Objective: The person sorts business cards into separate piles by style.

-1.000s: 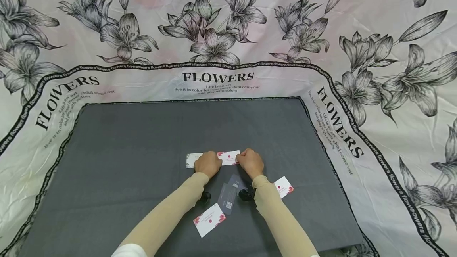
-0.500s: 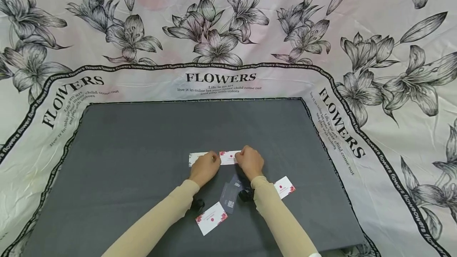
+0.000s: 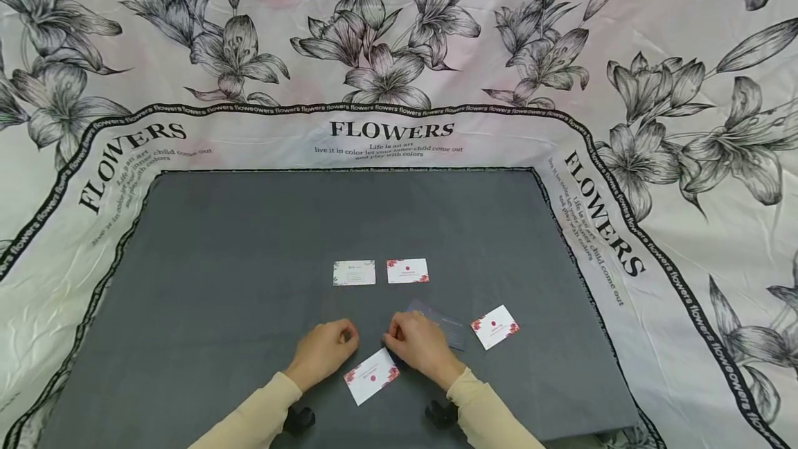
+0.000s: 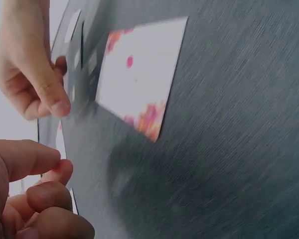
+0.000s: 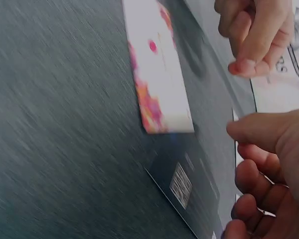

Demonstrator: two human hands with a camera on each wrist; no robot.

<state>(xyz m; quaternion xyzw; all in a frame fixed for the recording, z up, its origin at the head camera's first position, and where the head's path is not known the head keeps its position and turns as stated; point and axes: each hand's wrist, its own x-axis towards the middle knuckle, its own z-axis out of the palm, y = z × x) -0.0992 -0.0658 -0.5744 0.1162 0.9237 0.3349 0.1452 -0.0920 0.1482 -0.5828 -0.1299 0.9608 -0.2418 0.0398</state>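
Observation:
Both hands hover over the grey cloth with nothing in their fingers. My left hand (image 3: 323,353) has its fingers loosely curled, left of a white card with red floral corners (image 3: 372,378). My right hand (image 3: 425,346) is on that card's other side, fingers bent, partly covering dark see-through cards (image 3: 450,330). In the right wrist view, the thumb and fingers of the right hand (image 5: 274,169) stand apart; a dark card with a printed square code (image 5: 189,194) lies below. Farther off, a white card with green corners (image 3: 354,273) and a red-cornered card (image 3: 408,271) lie side by side.
Another red-cornered white card (image 3: 495,328) lies tilted to the right of the right hand. The grey cloth (image 3: 249,241) is bordered by a white flower-printed cloth (image 3: 262,141) with black lettering. Black wrist devices (image 3: 441,413) hang under the sleeves.
Both hands have left the two far cards and drawn back toward the near cards. The far cards now show in full, with a gap between them.

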